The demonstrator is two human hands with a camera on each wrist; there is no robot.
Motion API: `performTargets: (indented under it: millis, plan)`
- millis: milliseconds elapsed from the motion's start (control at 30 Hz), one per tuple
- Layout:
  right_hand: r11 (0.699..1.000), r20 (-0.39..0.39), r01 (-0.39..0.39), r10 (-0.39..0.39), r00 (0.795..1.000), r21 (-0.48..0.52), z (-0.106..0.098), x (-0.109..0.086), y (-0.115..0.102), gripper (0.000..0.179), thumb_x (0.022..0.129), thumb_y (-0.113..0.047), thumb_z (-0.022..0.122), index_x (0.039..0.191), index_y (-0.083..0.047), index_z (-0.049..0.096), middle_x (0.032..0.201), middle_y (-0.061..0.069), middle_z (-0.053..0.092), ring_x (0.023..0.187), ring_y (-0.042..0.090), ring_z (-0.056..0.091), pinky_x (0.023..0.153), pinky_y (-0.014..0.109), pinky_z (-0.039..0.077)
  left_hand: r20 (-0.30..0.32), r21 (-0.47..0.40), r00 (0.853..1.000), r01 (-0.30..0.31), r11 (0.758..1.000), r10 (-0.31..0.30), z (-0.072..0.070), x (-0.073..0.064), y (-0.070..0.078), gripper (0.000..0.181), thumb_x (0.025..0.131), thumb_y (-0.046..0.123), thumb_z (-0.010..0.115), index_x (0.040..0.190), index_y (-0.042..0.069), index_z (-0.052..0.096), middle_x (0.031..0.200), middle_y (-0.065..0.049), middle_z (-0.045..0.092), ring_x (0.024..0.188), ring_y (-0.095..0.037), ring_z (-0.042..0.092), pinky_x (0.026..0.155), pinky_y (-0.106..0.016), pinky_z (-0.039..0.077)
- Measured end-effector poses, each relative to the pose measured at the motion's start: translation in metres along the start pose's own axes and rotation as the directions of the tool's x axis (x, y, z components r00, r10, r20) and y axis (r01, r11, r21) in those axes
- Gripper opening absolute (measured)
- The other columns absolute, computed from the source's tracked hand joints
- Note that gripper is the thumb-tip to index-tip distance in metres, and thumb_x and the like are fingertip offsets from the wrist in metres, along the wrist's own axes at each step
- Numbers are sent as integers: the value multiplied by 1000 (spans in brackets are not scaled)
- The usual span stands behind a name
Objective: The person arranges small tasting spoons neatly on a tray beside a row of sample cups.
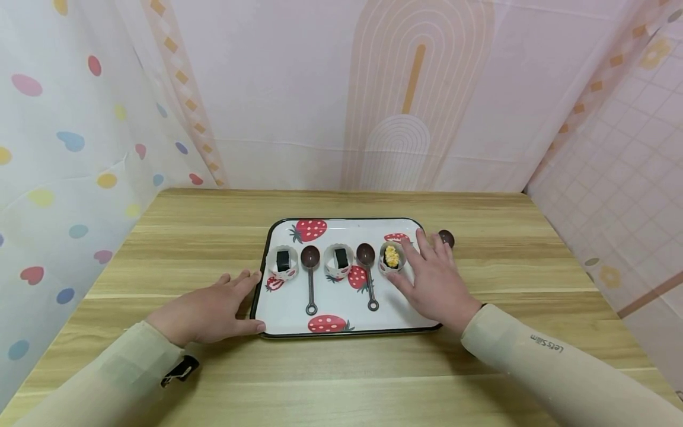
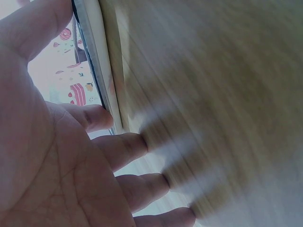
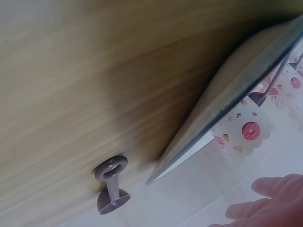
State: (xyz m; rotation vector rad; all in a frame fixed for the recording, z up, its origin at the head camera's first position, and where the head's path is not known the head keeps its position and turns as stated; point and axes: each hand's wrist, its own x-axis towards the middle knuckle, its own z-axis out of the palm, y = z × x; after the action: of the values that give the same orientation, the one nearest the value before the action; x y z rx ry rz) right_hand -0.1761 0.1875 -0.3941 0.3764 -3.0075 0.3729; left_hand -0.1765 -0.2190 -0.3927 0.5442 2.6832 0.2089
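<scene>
A white strawberry-print tray (image 1: pixel 341 302) with a dark rim lies on the table. My left hand (image 1: pixel 210 309) rests at its left edge, thumb and forefinger touching the rim, the other fingers spread down to the wood. Over the tray's right end, my right hand (image 1: pixel 437 281) is spread with nothing gripped; its fingers lie close to a paper cup (image 1: pixel 385 252) holding a yellow-topped dark piece. Two more paper cups, left (image 1: pixel 286 276) and middle (image 1: pixel 337 275), each hold a black-wrapped white block. Between the cups lie two brown round-bowled scoops, left (image 1: pixel 310 257) and right (image 1: pixel 365 255).
Another brown scoop (image 3: pixel 112 184) lies on the wooden table (image 1: pixel 347 373) just beyond the tray's right edge, partly behind my right hand in the head view. Patterned cloth (image 1: pixel 277 118) hangs along the back and both sides of the table.
</scene>
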Motion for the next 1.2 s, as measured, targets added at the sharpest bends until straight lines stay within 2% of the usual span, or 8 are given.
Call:
performTargets:
  millis: [533, 767, 1200]
  plan:
    - [1000, -5, -25, 25, 1000, -15, -2, -1, 12, 85, 103, -61, 54, 164, -5, 34, 172, 29, 20, 158, 57, 12, 126, 73, 13, -11, 3, 1000, -5, 1000, 5, 0, -1, 0, 118, 85, 80, 66, 164, 1, 29, 167, -32, 31, 147, -66, 30, 108, -75, 42]
    - [999, 6, -37, 37, 999, -5, -5, -5, 18, 87, 104, -59, 54, 164, 0, 32, 172, 31, 19, 158, 57, 12, 129, 68, 10, -12, 2, 1000, -7, 1000, 7, 1, -1, 0, 117, 86, 79, 66, 164, 1, 29, 167, -33, 32, 147, -66, 30, 109, -75, 42]
    - [997, 44, -81, 81, 996, -1, -6, -9, 35, 68, 112, -43, 43, 165, -2, 31, 173, 30, 16, 158, 57, 13, 128, 70, 15, -9, 6, 1000, -8, 1000, 8, 1, 0, -1, 118, 86, 80, 66, 165, 1, 28, 167, -32, 31, 148, -66, 30, 108, -75, 42]
